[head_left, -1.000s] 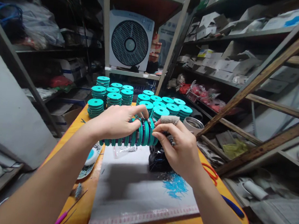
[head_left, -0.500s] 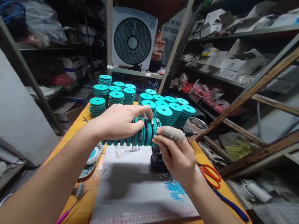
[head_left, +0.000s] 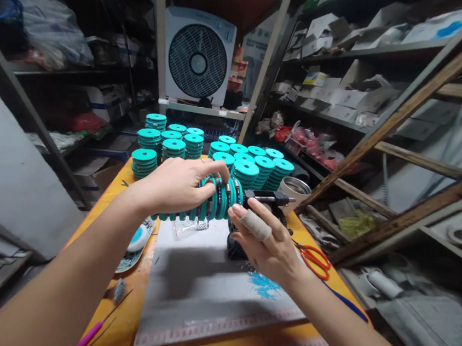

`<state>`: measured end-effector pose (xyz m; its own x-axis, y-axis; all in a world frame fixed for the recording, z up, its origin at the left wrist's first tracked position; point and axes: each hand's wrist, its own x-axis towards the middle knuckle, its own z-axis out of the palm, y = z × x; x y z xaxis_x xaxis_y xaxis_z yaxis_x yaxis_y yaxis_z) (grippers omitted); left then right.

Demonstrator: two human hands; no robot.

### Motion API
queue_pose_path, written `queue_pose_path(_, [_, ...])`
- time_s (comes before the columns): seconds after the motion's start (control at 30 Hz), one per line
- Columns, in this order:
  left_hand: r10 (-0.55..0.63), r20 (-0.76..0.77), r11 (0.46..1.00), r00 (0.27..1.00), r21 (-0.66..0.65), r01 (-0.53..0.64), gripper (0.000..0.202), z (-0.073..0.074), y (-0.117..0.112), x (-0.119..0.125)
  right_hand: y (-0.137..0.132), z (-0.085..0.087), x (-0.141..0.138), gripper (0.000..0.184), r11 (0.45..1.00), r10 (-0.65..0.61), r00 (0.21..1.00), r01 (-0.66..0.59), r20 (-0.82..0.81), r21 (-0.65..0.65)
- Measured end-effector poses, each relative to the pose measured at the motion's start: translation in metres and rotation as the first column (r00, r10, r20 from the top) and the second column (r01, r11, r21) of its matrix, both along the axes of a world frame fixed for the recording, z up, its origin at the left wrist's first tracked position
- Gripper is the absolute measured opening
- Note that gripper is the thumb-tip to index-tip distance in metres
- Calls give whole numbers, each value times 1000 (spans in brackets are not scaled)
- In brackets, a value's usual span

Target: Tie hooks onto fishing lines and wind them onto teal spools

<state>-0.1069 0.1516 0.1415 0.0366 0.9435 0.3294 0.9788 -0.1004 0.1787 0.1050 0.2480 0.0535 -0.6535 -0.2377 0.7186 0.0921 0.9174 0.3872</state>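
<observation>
My left hand [head_left: 178, 186] grips a long horizontal row of teal spools [head_left: 206, 206] and holds it above the grey mat [head_left: 202, 285]. The row's right end meets a black machine [head_left: 257, 220] that stands on the mat. Just below that end is my right hand [head_left: 267, 243], palm up with fingers spread and a bandage on the index finger; its fingertips are near the last spool and it holds nothing.
Stacks of teal spools [head_left: 216, 155] crowd the far end of the orange table [head_left: 126, 305]. Orange-handled scissors [head_left: 315, 259] lie to the right, a metal cup [head_left: 293, 190] behind the machine, a pink tool [head_left: 92, 332] at the near left. Cluttered shelves and a white fan [head_left: 197, 56] surround the table.
My right hand has let go of the spool row's end, dropped lower and opened palm up. The left hand keeps holding the row, and the black machine's arm now shows.
</observation>
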Motion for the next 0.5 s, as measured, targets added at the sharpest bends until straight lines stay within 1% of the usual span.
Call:
queue_pose_path(0.03, [4,-1,1000,1000,-6,-4,34,0,0,1,-5,-4,7,49,998,-47,999,47,-4,-35])
queue_pose_path(0.07, [11,-3,1000,1000,-10,-11,34,1,0,1,-9,-8,15,46,992,-77,997,76,-7,-98])
queue_pose_path(0.1, [18,-6,1000,1000,-13,-18,35,1,0,1,-14,-15,23,42,979,-98,995,96,2,-177])
queue_pose_path(0.13, [25,-10,1000,1000,-15,-25,35,1,0,1,-17,-22,30,33,952,-119,992,127,44,-278])
queue_pose_path(0.17, [30,-14,999,999,-15,-31,35,1,0,1,-19,-31,37,21,902,-152,980,190,126,-387])
queue_pose_path(0.2, [33,-16,999,999,-14,-34,35,1,0,1,-21,-40,42,11,835,-187,955,277,228,-476])
queue_pose_path(0.23, [35,-18,999,999,-14,-35,34,1,0,1,-21,-49,45,9,768,-210,924,357,319,-532])
queue_pose_path(0.27, [35,-19,999,999,-13,-35,34,1,1,0,-20,-58,47,10,715,-227,899,415,374,-563])
queue_pose_path(0.3, [34,-19,999,999,-12,-34,33,2,1,0,-19,-65,48,11,676,-243,882,452,403,-583])
queue_pose_path(0.33, [32,-19,999,999,-11,-32,32,2,1,0,-17,-72,47,12,653,-254,877,467,408,-597])
queue_pose_path(0.4, [27,-24,1000,999,-14,-27,30,1,1,0,-14,-81,43,13,639,-268,883,462,385,-615])
queue_pose_path(0.5, [37,-41,999,999,-11,-37,27,0,0,1,-12,-85,37,15,666,-276,892,446,357,-598])
